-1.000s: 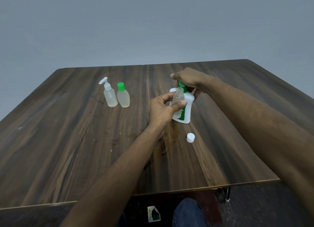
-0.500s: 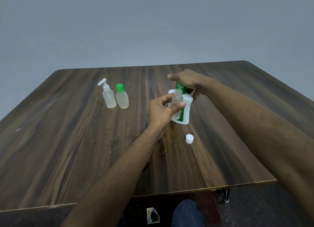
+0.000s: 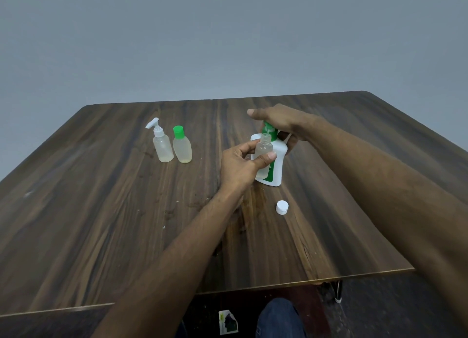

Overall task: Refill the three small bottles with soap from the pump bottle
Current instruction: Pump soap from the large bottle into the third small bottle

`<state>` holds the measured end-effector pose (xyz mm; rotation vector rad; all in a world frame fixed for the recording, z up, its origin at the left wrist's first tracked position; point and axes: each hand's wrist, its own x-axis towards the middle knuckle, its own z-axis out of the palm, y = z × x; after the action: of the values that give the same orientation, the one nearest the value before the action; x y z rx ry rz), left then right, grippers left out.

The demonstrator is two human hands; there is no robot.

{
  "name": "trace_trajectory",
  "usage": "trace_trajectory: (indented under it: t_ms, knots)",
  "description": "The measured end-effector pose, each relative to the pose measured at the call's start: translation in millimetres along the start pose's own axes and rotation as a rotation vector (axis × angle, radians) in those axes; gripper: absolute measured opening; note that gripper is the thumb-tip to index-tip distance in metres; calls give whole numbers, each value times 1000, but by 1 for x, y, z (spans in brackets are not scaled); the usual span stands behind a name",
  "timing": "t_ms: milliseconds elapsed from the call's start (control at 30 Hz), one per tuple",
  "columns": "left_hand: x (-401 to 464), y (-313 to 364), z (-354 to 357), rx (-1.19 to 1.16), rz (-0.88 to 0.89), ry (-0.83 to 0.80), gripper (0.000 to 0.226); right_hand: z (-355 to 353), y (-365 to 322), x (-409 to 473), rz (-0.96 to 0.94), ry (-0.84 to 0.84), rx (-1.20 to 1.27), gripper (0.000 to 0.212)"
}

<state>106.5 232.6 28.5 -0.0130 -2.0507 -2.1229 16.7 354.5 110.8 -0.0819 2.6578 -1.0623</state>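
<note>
The white pump bottle [image 3: 277,160] stands upright on the tabletop [image 3: 101,211], long axis vertical, its green pump head [image 3: 269,130] aimed toward the viewer. The right hand [image 3: 281,120] lies over the pump head with fingers stretched out flat, thumb tucked behind the bottle. The left hand [image 3: 240,166] pinches a small uncapped clear bottle [image 3: 263,147] between thumb and fingers, upright, mouth up just under the spout. The pump bottle's green label shows a few white letters, too small to read. At 10 o'clock from it, well apart, a small spray-top bottle [image 3: 162,145] and a green-capped bottle [image 3: 181,146] stand upright, just beside each other. A white cap [image 3: 282,207] lies at 6 o'clock, near.
</note>
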Motion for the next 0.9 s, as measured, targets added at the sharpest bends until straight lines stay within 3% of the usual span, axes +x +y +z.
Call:
trace_trajectory:
  t_ms: [133, 400, 667, 900]
  knots:
    - [-1, 1, 0, -5, 1, -4, 38, 4, 3, 2, -19, 49, -11, 63]
    - [-1, 2, 1, -6, 10, -8, 31, -2, -2, -4, 5, -14, 32, 80]
    - [0, 0, 1, -13, 19, 4, 30, 3, 3, 3, -19, 34, 8, 69]
    - [0, 0, 0, -32, 16, -7, 35, -1, -3, -4, -1, -19, 22, 85]
